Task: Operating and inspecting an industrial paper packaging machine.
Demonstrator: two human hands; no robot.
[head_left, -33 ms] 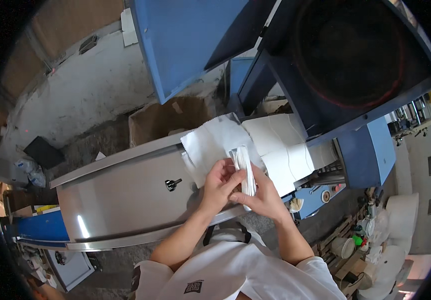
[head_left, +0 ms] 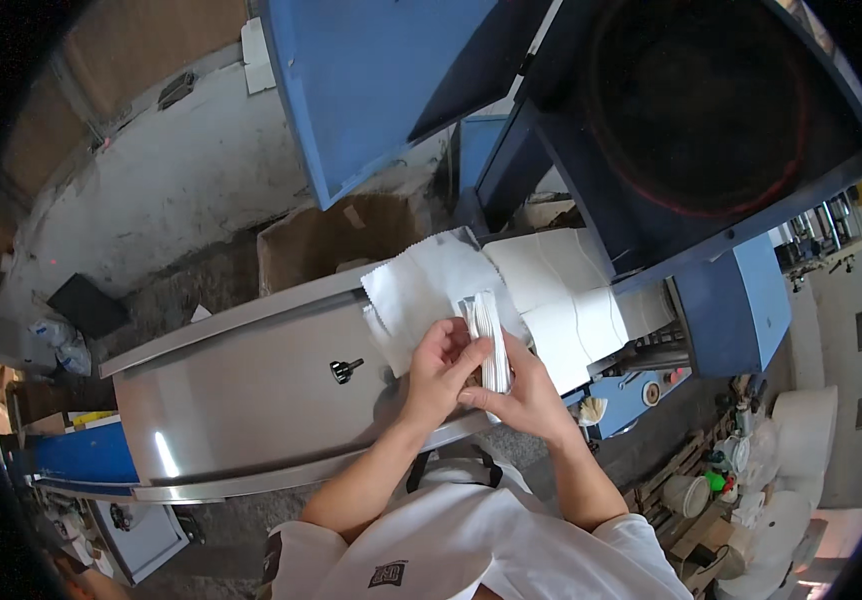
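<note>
Above the near edge of the steel table I hold a narrow stack of folded white sheets [head_left: 489,330], its layered edges turned up. My left hand [head_left: 441,375] grips it from the left, thumb pressed on its side. From the right, my right hand [head_left: 526,395] closes round its lower part, with some fingers hidden behind the stack. Beneath and beyond the hands lies a loose white sheet [head_left: 426,280] with a jagged edge. A creased white web of similar material [head_left: 561,290] runs from beside it toward the blue machine at the right.
The steel table [head_left: 241,390] stretches left, with a black knob on a threaded stud [head_left: 344,371] lying on it. An open cardboard box [head_left: 301,245] stands behind. Blue machine panels [head_left: 381,90] rise at the back. Large white rolls [head_left: 801,440] and a pallet are at the right.
</note>
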